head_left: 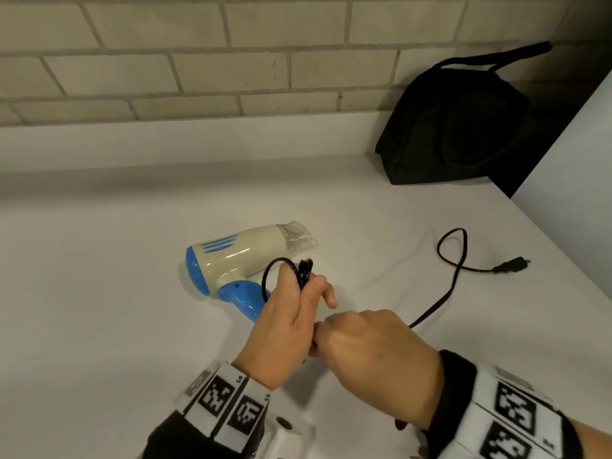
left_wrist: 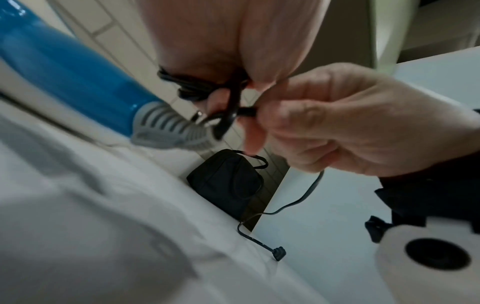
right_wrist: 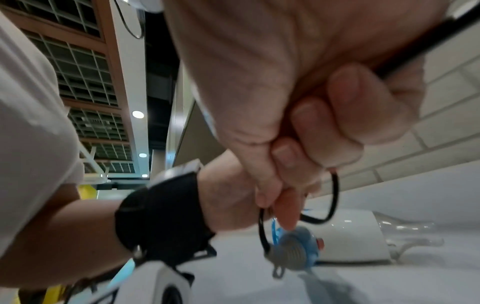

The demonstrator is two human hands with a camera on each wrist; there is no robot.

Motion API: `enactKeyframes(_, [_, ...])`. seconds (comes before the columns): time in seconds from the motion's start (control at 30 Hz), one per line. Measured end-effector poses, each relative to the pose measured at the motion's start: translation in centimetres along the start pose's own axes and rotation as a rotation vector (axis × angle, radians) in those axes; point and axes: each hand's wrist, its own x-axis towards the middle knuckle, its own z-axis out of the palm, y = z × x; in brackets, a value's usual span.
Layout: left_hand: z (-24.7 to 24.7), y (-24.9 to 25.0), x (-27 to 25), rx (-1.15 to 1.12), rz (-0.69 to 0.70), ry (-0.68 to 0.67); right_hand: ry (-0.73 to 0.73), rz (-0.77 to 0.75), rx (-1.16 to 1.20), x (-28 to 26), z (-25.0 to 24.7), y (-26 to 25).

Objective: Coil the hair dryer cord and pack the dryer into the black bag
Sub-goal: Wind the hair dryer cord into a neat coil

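A cream and blue hair dryer lies on its side on the white counter, clear nozzle toward the back right. My left hand grips a bundle of black cord loops just right of the blue handle. My right hand pinches the cord right beside the left hand. The loose rest of the cord snakes right to the plug. The black bag stands at the back right against the tiled wall; its handle sticks up.
A white panel rises at the right, just behind the bag. The counter's right edge runs past the plug. A brick-tile wall closes the back.
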Motion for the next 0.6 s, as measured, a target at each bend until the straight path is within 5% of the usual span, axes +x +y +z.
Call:
enactKeyframes(0.23, [-0.2,-0.2,-0.3,0.054,-0.001,-0.093,0.187,-0.006,0.252,-1.2,-2.6,1.7])
enactKeyframes(0.43, [-1.1,0.1,-0.3,-0.183,-0.103,-0.191,0.319,0.090,0.517,-0.5,-1.0,3.3])
enactKeyframes(0.6, [-1.8,0.5,0.1,-0.422,-0.162,-0.467,0.180,-0.065,0.742,0.5,-0.2,3.9])
